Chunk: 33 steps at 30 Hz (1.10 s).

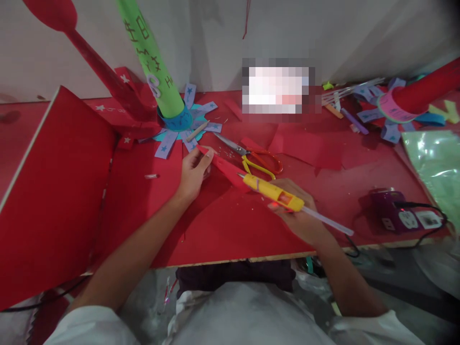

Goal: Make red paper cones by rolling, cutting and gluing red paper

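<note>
My left hand (194, 172) pinches one end of a long red paper strip (224, 167) that lies slanted on the red table (223, 225). My right hand (298, 215) grips a yellow glue gun (275, 191) with a clear glue stick (328, 223) sticking out behind. The gun's nozzle touches the strip's near end. Orange-and-yellow-handled scissors (251, 155) lie just beyond the strip.
A green paper tube (151, 57) stands on a blue star-shaped paper base (179, 136) at the back. A large red box (53, 191) is at left. A purple power strip (397, 215) with a cable sits at right, beside a second red tube (420, 93) and green foil (436, 163).
</note>
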Each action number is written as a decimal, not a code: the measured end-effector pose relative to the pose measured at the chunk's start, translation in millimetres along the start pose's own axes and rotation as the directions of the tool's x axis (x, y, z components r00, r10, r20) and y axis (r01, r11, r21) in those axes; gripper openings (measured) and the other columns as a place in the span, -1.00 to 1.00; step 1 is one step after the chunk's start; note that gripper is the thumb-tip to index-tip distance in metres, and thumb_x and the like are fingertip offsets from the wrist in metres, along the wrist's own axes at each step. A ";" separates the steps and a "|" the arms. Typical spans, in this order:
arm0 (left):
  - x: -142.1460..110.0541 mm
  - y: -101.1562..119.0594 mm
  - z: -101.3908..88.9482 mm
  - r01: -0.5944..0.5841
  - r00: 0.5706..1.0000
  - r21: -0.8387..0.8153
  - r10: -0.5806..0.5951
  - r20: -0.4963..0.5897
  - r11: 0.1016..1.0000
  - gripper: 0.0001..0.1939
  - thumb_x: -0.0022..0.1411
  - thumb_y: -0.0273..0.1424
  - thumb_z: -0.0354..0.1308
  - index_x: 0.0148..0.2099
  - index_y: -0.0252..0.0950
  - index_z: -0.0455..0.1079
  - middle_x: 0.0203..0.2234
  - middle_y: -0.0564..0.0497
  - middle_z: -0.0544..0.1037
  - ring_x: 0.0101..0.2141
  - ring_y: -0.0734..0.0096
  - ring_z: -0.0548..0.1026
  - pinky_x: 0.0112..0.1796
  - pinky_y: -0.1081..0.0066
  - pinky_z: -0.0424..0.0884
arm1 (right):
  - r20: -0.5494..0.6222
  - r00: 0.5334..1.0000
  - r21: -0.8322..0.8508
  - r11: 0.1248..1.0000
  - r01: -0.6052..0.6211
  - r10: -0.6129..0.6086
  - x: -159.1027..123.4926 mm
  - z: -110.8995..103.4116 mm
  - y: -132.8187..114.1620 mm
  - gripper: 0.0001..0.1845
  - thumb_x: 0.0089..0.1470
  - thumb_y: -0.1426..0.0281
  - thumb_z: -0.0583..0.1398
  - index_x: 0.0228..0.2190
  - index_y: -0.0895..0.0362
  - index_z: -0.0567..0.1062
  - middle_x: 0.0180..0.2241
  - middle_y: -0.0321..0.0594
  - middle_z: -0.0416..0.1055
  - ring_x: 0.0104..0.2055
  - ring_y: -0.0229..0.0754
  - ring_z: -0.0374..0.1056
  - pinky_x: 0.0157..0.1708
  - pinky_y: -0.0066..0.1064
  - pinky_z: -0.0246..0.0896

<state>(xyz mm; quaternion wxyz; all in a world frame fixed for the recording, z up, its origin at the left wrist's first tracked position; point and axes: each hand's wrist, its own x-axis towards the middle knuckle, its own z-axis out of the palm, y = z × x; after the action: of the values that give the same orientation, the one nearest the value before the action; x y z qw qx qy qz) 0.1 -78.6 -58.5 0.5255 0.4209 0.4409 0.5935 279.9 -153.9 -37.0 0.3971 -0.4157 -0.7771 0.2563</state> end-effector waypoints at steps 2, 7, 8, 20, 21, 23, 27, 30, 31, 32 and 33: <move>-0.7 0.4 1.1 -0.017 1.000 0.019 0.017 -0.004 1.000 -0.53 0.11 0.05 0.51 -0.26 -0.23 0.54 -0.69 0.20 0.26 -0.69 0.63 0.10 -0.65 0.48 -0.04 | 0.039 0.995 -0.027 0.995 0.097 -0.096 5.3 7.8 -2.9 -0.81 0.41 0.21 0.24 -0.04 0.00 0.55 -0.09 -0.11 0.61 -0.05 -0.03 0.57 -0.09 -0.20 0.53; -0.9 -1.2 1.2 -0.067 0.998 0.071 0.068 -0.015 0.995 -0.51 0.13 0.08 0.49 -0.25 -0.24 0.54 -0.65 0.18 0.31 -0.65 0.62 0.15 -0.62 0.49 0.02 | 0.087 0.989 -0.086 0.988 0.130 -0.122 14.3 18.3 -4.0 -0.80 0.45 0.23 0.20 -0.02 0.05 0.51 -0.10 -0.09 0.58 -0.03 -0.03 0.55 -0.07 -0.23 0.53; -0.7 -1.9 0.6 -0.073 0.997 0.074 0.074 -0.009 0.995 -0.51 0.14 0.08 0.48 -0.25 -0.24 0.53 -0.64 0.18 0.31 -0.65 0.62 0.15 -0.62 0.49 0.03 | 0.096 0.990 -0.096 0.989 0.115 -0.106 15.5 18.7 -4.3 -0.81 0.46 0.23 0.19 -0.03 0.05 0.50 -0.11 -0.09 0.58 -0.04 -0.03 0.55 -0.08 -0.23 0.52; -1.0 -3.9 -2.4 -0.117 0.993 0.100 0.116 0.016 0.988 -0.51 0.21 0.08 0.44 -0.25 -0.26 0.50 -0.64 0.18 0.33 -0.64 0.62 0.19 -0.60 0.50 0.09 | 0.136 0.989 -0.131 0.988 0.084 -0.066 19.3 21.9 -4.8 -0.88 0.47 0.26 0.16 -0.12 0.01 0.47 -0.15 -0.12 0.55 -0.08 -0.02 0.52 -0.14 -0.24 0.49; -1.0 -3.8 -2.3 -0.117 0.993 0.101 0.117 0.013 0.988 -0.51 0.20 0.08 0.44 -0.24 -0.26 0.51 -0.65 0.19 0.32 -0.64 0.62 0.19 -0.60 0.50 0.09 | 0.140 0.988 -0.138 0.987 0.083 -0.064 19.1 22.1 -4.3 -0.88 0.47 0.27 0.16 -0.13 0.01 0.47 -0.16 -0.13 0.55 -0.09 -0.03 0.52 -0.16 -0.25 0.49; -0.9 -3.8 -2.1 -0.118 0.993 0.107 0.118 0.005 0.987 -0.51 0.20 0.08 0.44 -0.22 -0.26 0.51 -0.66 0.20 0.31 -0.65 0.61 0.18 -0.61 0.50 0.08 | 0.151 0.986 -0.151 0.984 0.090 -0.067 19.1 22.3 -3.5 -0.88 0.47 0.28 0.16 -0.17 0.01 0.46 -0.18 -0.14 0.54 -0.10 -0.03 0.51 -0.20 -0.25 0.47; -1.0 -4.4 -2.7 -0.116 0.993 0.104 0.116 0.005 0.988 -0.52 0.21 0.07 0.44 -0.21 -0.26 0.51 -0.66 0.19 0.33 -0.65 0.61 0.19 -0.61 0.50 0.08 | 0.142 0.986 -0.172 0.978 0.115 -0.091 19.2 22.9 -1.8 -0.84 0.48 0.27 0.15 -0.22 0.01 0.43 -0.23 -0.15 0.52 -0.15 -0.04 0.50 -0.26 -0.25 0.44; -1.6 -4.7 -3.1 -0.107 0.994 0.088 0.106 0.018 0.990 -0.53 0.23 0.05 0.44 -0.18 -0.26 0.52 -0.64 0.19 0.35 -0.64 0.62 0.20 -0.60 0.50 0.09 | 0.131 0.987 -0.189 0.976 0.113 -0.089 17.6 23.2 0.4 -0.82 0.48 0.25 0.15 -0.23 0.01 0.42 -0.24 -0.16 0.50 -0.19 -0.06 0.48 -0.30 -0.27 0.40; -1.9 -4.6 -3.1 -0.106 0.994 0.083 0.104 0.022 0.991 -0.53 0.23 0.05 0.44 -0.18 -0.26 0.52 -0.64 0.18 0.35 -0.64 0.62 0.20 -0.60 0.50 0.09 | 0.133 0.987 -0.192 0.975 0.113 -0.088 16.8 23.2 1.3 -0.82 0.48 0.24 0.15 -0.22 0.02 0.42 -0.24 -0.16 0.50 -0.18 -0.06 0.48 -0.31 -0.28 0.40; -2.3 -4.5 -2.9 -0.106 0.994 0.079 0.104 0.025 0.991 -0.53 0.24 0.05 0.43 -0.17 -0.26 0.52 -0.63 0.18 0.35 -0.65 0.62 0.20 -0.60 0.50 0.09 | 0.135 0.987 -0.196 0.974 0.115 -0.089 15.8 23.2 2.2 -0.82 0.48 0.24 0.15 -0.21 0.02 0.42 -0.23 -0.16 0.50 -0.18 -0.06 0.48 -0.31 -0.29 0.39; -2.6 -4.3 -2.6 -0.106 0.994 0.078 0.104 0.028 0.991 -0.53 0.24 0.06 0.43 -0.17 -0.26 0.51 -0.64 0.18 0.35 -0.65 0.62 0.20 -0.61 0.50 0.09 | 0.136 0.987 -0.197 0.973 0.116 -0.090 14.8 23.2 2.9 -0.82 0.49 0.23 0.15 -0.20 0.02 0.42 -0.22 -0.15 0.50 -0.17 -0.06 0.48 -0.31 -0.29 0.39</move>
<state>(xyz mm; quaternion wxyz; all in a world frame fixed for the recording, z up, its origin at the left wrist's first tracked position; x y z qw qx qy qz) -1.1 -81.1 -63.4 0.4818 0.4708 0.4351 0.5974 256.9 -141.4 -46.0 0.3151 -0.3966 -0.8433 0.1798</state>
